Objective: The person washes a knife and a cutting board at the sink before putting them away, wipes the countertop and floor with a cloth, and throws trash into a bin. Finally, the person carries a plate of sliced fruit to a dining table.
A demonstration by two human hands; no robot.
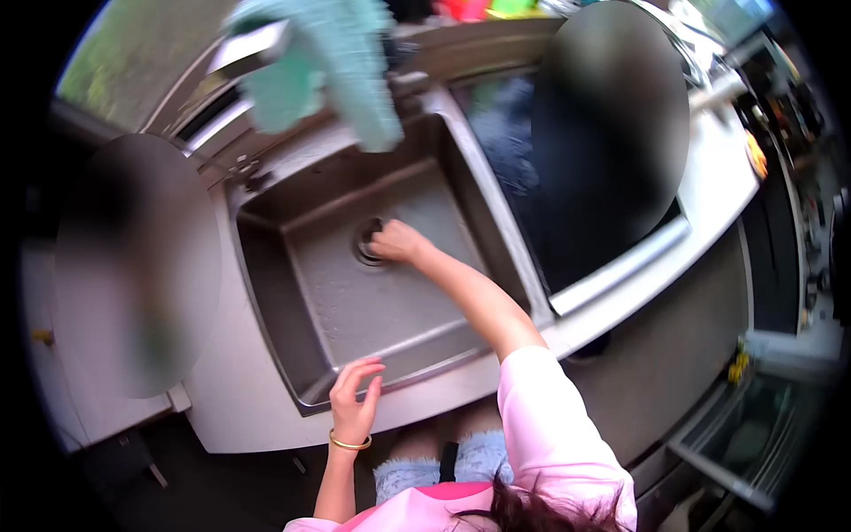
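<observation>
My right hand (402, 241) reaches down into the stainless steel sink (337, 310), its fingers bent in at the round drain (363, 254) in the floor of the basin. Whatever those fingertips hold, if anything, is hidden by the hand. Over the front rim hovers my left hand (355, 395), fingers apart and nothing in them, with a gold bangle (351, 443) at the wrist. The basin's floor looks wet.
Teal cloth (350, 66) hangs over the back of the sink, around the faucet area. A pale countertop (235, 390) surrounds the basin. To the right lies a dark surface (567, 239) with a metal front edge, partly blurred. Another blurred patch covers the left.
</observation>
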